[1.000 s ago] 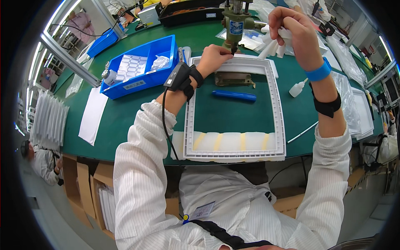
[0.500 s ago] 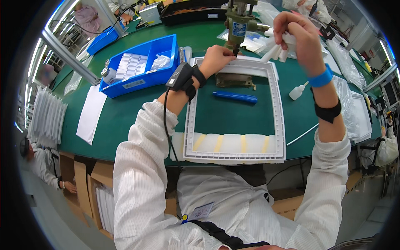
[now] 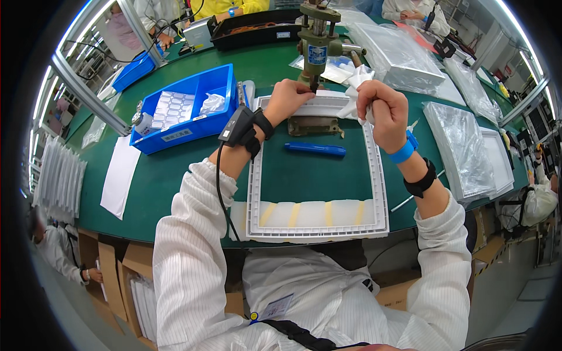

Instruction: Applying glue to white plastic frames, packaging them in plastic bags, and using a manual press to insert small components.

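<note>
On the left, a blue tray is sitting on the green tabletop, playing no part in the change. Next, the left hand is staying at the top edge of the white frame, its fingertips coming together beside the tip of the press; whether they are gripping a small piece, I cannot tell. The frame is lying flat on the tabletop, its top edge running beneath the press and its near edge resting over a foam strip. Inside its opening, a blue pen is lying untouched. Farther right comes the real change: the right hand, raised beside the press half a second ago, is now sitting lower and closer to the body, near the frame's upper right corner. It is closing in a fist around a white cloth, which is reaching up toward the press's side. That drop is probably working the press downward, while the left hand is steadying the spot.
</note>
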